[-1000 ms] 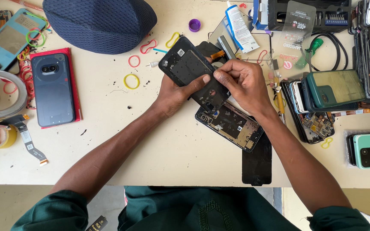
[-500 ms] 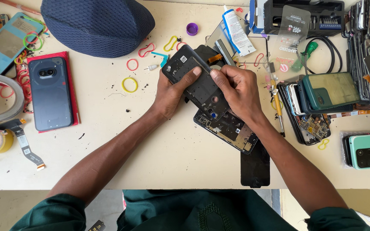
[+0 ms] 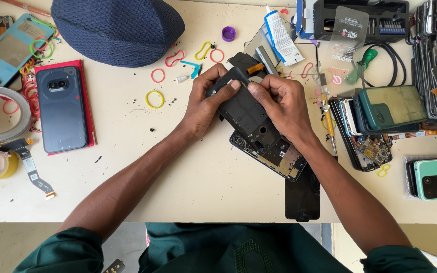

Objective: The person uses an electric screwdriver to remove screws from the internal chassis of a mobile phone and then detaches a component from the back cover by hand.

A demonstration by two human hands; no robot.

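Black plastic, the rear cover of a phone (image 3: 246, 114) sat gripped between both hands above the cream worktable (image 3: 178, 167). The left hand (image 3: 206, 103) and right hand (image 3: 281, 103) met at its top edge, thumbs pressing. Beneath it lay an opened black phone frame with exposed circuitry (image 3: 279, 159). A dark blue phone (image 3: 61, 108) rested well apart.

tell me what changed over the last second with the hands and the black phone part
Both the left hand and right hand closed in on the top corner of the black phone part, thumbs now meeting there. It stays held over the opened phone; the cap lies unmoved.
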